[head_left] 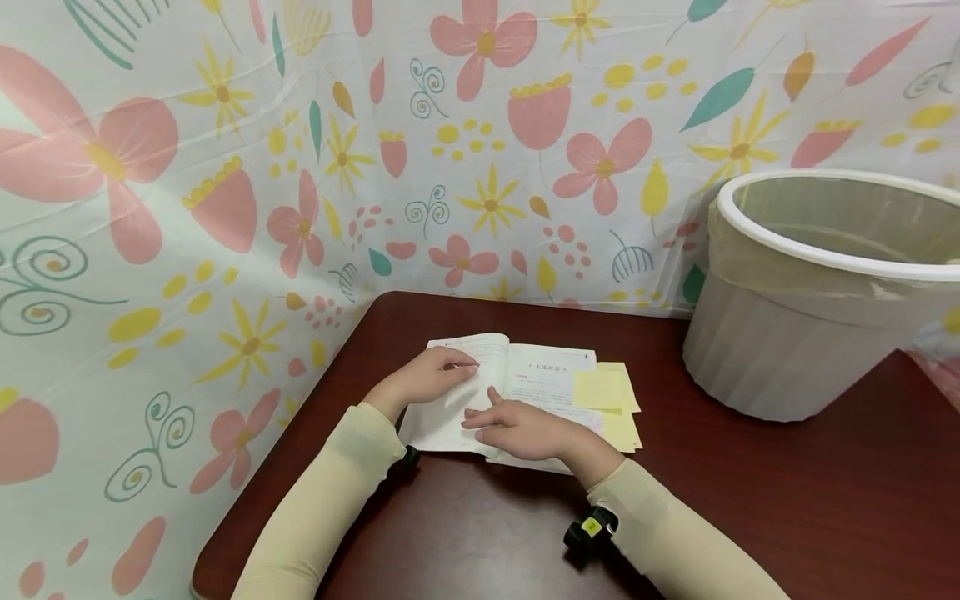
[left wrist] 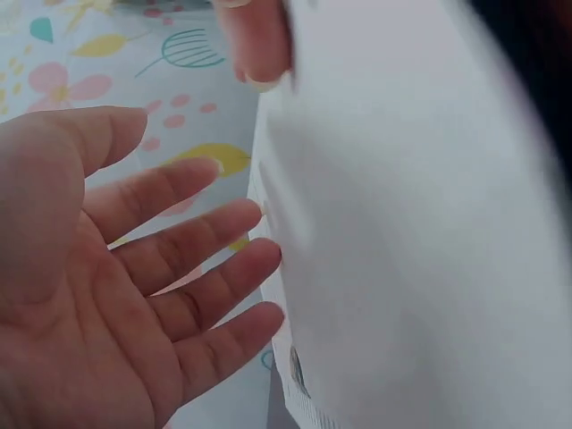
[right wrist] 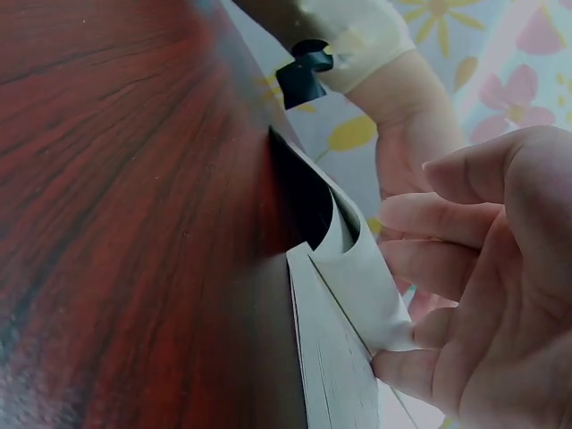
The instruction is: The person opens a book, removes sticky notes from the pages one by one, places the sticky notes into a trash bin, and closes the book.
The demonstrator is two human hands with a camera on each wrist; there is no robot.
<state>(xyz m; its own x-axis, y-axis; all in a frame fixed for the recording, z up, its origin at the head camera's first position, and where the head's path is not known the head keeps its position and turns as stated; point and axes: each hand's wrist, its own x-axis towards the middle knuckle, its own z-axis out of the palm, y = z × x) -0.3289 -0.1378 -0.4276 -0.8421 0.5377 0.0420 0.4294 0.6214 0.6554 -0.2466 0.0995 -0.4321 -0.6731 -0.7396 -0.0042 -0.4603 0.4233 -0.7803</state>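
An open book (head_left: 453, 423) with printed text on its right page lies on the table in the head view. Over the left page is my left hand (head_left: 427, 375), its fingers loosely extended; in the left wrist view its fingertips are right at the white page (left wrist: 411, 232). My right hand (head_left: 525, 427) is above the lower middle of the book near the spine, fingers spread and relaxed. From the right wrist, its lower fingertips touch the curved page (right wrist: 362, 295) near the spine. Yellow sticky notes (head_left: 597, 389) lie over the right page's outer edge.
A white-rimmed waste bin (head_left: 772, 342) with a clear liner stands on the dark red-brown table (head_left: 465, 533), to the right of the book. A flower-patterned sheet (head_left: 487, 167) hangs behind and along the left. Both wrists wear black devices, such as the right one (head_left: 591, 532).
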